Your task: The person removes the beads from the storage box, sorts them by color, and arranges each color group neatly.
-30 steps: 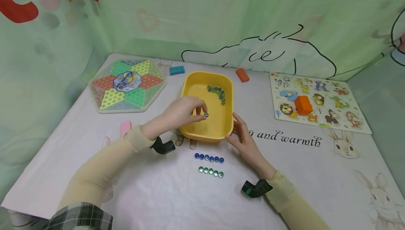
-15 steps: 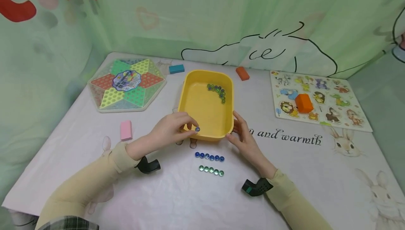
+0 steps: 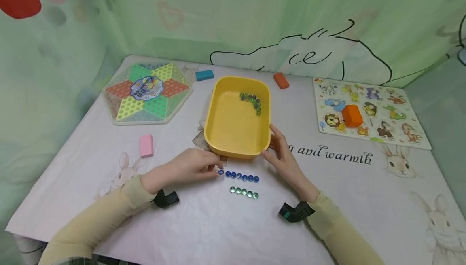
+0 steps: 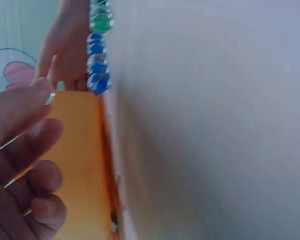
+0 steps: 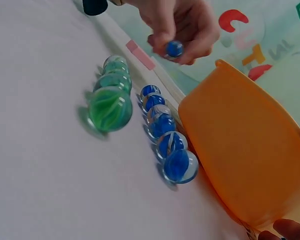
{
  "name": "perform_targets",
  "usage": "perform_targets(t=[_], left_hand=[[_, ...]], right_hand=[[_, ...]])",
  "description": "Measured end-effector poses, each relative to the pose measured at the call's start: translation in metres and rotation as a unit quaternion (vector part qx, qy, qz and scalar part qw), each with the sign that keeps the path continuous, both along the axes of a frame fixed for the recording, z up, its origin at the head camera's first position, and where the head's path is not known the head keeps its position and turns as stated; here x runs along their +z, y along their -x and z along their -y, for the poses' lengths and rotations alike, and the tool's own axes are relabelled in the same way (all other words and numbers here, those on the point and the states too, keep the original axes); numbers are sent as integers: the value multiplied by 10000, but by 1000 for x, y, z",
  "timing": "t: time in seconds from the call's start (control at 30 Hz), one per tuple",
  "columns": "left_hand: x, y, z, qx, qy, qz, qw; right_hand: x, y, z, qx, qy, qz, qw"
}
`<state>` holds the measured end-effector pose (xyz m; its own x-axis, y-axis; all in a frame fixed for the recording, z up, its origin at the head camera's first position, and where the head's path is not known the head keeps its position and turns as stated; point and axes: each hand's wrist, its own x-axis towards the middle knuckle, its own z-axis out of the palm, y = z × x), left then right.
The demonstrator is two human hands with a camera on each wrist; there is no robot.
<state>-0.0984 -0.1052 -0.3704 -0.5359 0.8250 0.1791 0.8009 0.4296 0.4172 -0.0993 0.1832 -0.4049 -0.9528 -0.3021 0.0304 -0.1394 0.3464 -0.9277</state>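
Observation:
My left hand (image 3: 194, 166) pinches a blue marble (image 5: 174, 48) between thumb and fingertips, at the left end of a row of several blue marbles (image 3: 239, 176). That row lies in front of a yellow plastic tub (image 3: 233, 129). Closer to me runs a second row, of several green marbles (image 3: 244, 191). Around the tub's near right corner, my right hand (image 3: 285, 164) holds the tub with thumb and fingers. Inside the tub, several green and dark marbles (image 3: 253, 101) cluster toward the far right.
A Chinese checkers board (image 3: 147, 95) lies at the far left, with a pink block (image 3: 146, 146) nearer. Behind the tub are a blue block (image 3: 204, 75) and an orange-red block (image 3: 281, 81). On the right, an animal puzzle board (image 3: 375, 133) bears an orange block (image 3: 352, 116).
My left hand has come out of the tub with the marble, over its near left edge, and down to the left end of the blue row. The right hand keeps its place at the tub.

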Motion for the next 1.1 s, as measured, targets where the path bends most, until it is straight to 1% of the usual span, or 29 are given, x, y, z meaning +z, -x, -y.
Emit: perform_targets(t=[0.07, 0.17, 0.3, 0.4, 0.63, 0.9, 1.1], left_hand=[[-3, -1, -2, -59, 177, -138, 9997], [-6, -1, -4, -34, 387, -270, 9989], [-8, 2, -6, 81, 559, -226, 9981], [-10, 3, -8, 61, 663, -235, 9975], [-12, 4, -12, 40, 869, -400, 9954], [-12, 4, -13, 101, 887, -381, 9953], [-9, 3, -11, 166, 905, -81, 9957]], right_hand=[[1, 0, 0, -6, -3, 12, 10000], [1, 0, 0, -30, -8, 24, 10000], [1, 0, 1, -49, -13, 33, 10000], [1, 0, 1, -38, -1, 36, 10000], [2, 0, 1, -24, -4, 79, 10000], [3, 0, 1, -31, -24, 66, 10000], [2, 0, 1, -48, -18, 81, 10000]])
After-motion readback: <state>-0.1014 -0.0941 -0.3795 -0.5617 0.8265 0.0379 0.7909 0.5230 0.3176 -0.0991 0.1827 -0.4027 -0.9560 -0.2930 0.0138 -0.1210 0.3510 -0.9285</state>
